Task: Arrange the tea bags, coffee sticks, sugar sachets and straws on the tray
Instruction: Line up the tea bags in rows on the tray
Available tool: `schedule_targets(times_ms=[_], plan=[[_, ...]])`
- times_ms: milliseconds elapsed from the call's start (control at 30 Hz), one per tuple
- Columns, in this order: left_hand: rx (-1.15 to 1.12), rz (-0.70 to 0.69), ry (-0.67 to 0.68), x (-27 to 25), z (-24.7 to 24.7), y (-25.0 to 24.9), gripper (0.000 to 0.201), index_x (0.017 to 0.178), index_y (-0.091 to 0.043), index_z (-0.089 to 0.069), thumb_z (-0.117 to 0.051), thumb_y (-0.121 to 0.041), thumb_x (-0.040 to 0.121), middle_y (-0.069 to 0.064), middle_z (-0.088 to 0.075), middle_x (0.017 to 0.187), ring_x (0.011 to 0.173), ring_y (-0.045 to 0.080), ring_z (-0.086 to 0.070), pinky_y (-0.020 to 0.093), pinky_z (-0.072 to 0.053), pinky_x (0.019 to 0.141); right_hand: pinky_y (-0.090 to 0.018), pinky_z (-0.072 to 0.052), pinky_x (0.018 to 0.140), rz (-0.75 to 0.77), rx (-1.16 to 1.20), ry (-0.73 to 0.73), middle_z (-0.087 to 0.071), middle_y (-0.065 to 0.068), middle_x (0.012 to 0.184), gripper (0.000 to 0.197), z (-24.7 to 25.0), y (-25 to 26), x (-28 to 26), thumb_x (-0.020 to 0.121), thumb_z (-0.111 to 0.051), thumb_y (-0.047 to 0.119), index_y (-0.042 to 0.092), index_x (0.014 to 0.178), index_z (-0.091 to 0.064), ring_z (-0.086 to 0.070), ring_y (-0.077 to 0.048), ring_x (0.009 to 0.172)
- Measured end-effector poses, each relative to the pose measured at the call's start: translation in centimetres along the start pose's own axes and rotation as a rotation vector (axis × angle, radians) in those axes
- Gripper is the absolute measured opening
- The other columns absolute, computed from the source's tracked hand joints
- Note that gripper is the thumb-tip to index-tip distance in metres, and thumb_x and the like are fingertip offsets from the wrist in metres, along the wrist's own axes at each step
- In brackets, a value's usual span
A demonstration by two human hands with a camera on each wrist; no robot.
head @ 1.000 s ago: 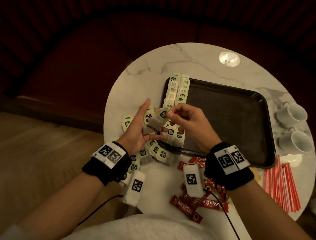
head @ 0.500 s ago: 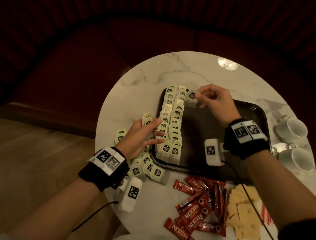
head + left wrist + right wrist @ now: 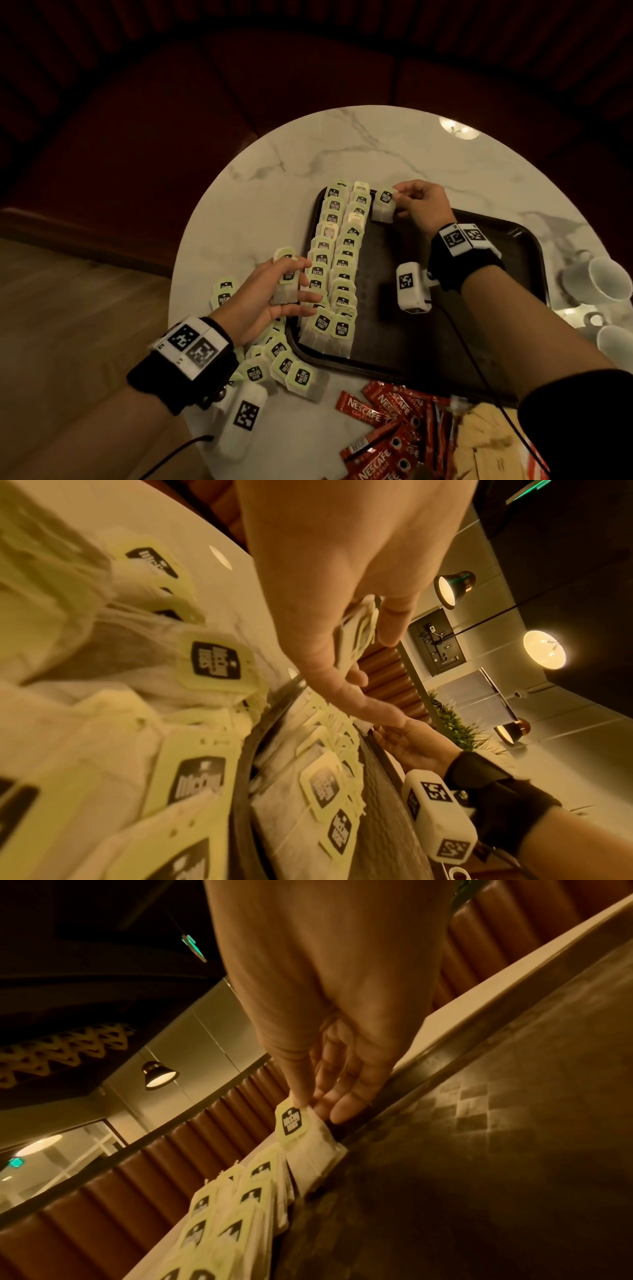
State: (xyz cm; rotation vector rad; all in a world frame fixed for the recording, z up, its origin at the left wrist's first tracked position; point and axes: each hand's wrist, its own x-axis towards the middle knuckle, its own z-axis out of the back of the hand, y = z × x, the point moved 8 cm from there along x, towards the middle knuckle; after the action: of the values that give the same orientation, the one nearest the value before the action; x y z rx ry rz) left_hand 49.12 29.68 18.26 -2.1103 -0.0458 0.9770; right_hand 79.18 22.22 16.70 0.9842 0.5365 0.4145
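Two rows of green-tagged tea bags [image 3: 337, 260] fill the left end of the dark tray [image 3: 479, 308]. My right hand [image 3: 416, 205] pinches a tea bag [image 3: 384, 207] by its tag at the tray's far rim, starting a third row; the right wrist view shows that tea bag [image 3: 308, 1137] touching the tray. My left hand [image 3: 274, 294] holds another tea bag [image 3: 286, 284] just left of the tray, above the loose pile of tea bags [image 3: 284, 366]. Red coffee sticks [image 3: 387, 428], yellow sugar sachets [image 3: 486, 445] and a red straw [image 3: 532, 460] lie near the table's front edge.
White cups [image 3: 603, 284] stand on the marble table [image 3: 342, 147] to the right of the tray. Most of the tray's dark floor [image 3: 479, 1150] is bare. A red padded bench [image 3: 171, 120] curves behind the table.
My right hand carried a tea bag from the near pile to the tray's far rim and lowered it there. My left hand picked up another tea bag from the pile.
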Motion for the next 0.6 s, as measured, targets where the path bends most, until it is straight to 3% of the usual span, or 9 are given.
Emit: schedule_targets(times_ms=[167, 233, 300, 400, 500, 600], plan=[[-0.012, 0.001, 0.005, 0.2, -0.5, -0.1, 0.031, 0.118, -0.004, -0.056, -0.054, -0.023, 0.093, 0.008, -0.056, 0.083, 0.071, 0.028, -0.068, 0.036, -0.06, 0.064, -0.042, -0.058, 0.085, -0.063, 0.02, -0.035, -0.069, -0.001, 0.085, 0.019, 0.1, -0.9, 1.1, 0.089, -0.07, 0.009, 0.026, 0.079, -0.067, -0.07, -0.028, 0.091], [-0.014, 0.004, 0.005, 0.2, -0.5, 0.0, 0.03, 0.117, -0.005, -0.056, -0.055, -0.023, 0.093, 0.008, -0.057, 0.082, 0.071, 0.028, -0.068, 0.036, -0.06, 0.062, -0.045, -0.058, 0.087, -0.081, 0.021, -0.042, -0.071, -0.004, 0.09, 0.018, 0.1, -1.1, 1.2, 0.086, -0.072, 0.01, 0.027, 0.08, -0.069, -0.071, -0.028, 0.092], [-0.016, 0.008, 0.009, 0.2, -0.5, 0.0, 0.029, 0.114, -0.006, -0.057, -0.054, -0.025, 0.093, 0.008, -0.056, 0.082, 0.071, 0.028, -0.068, 0.035, -0.06, 0.061, -0.046, -0.059, 0.085, -0.105, 0.032, -0.031, -0.07, -0.008, 0.093, 0.012, -0.2, -0.9, 1.0, 0.085, -0.072, 0.006, 0.018, 0.088, -0.07, -0.071, -0.025, 0.089], [-0.049, 0.016, 0.034, 0.1, -0.6, 0.0, 0.038, 0.111, -0.007, -0.059, -0.047, -0.041, 0.095, 0.009, -0.059, 0.082, 0.073, 0.029, -0.068, 0.035, -0.059, 0.06, -0.045, -0.059, 0.087, -0.126, 0.014, -0.012, -0.068, -0.008, 0.09, 0.023, -0.5, -0.7, 0.7, 0.082, -0.071, 0.002, 0.006, 0.105, -0.069, -0.068, -0.025, 0.089], [-0.089, 0.023, 0.057, 0.0, -0.8, -0.3, 0.054, 0.11, -0.007, -0.06, -0.039, -0.055, 0.094, 0.01, -0.062, 0.08, 0.072, 0.029, -0.068, 0.034, -0.058, 0.058, -0.045, -0.057, 0.09, -0.126, -0.074, -0.043, -0.067, -0.003, 0.091, 0.026, 0.1, -0.6, 0.5, 0.07, -0.079, 0.018, 0.025, 0.093, -0.069, -0.068, -0.029, 0.098], [-0.088, 0.007, 0.061, -0.2, -1.0, -0.9, 0.064, 0.11, -0.007, -0.06, -0.032, -0.062, 0.094, 0.011, -0.064, 0.08, 0.071, 0.03, -0.067, 0.032, -0.056, 0.055, -0.048, -0.055, 0.092, -0.115, -0.138, -0.115, -0.061, -0.003, 0.096, 0.03, 1.2, 0.4, -0.6, 0.081, -0.077, 0.02, 0.014, 0.108, -0.064, -0.065, -0.031, 0.103]])
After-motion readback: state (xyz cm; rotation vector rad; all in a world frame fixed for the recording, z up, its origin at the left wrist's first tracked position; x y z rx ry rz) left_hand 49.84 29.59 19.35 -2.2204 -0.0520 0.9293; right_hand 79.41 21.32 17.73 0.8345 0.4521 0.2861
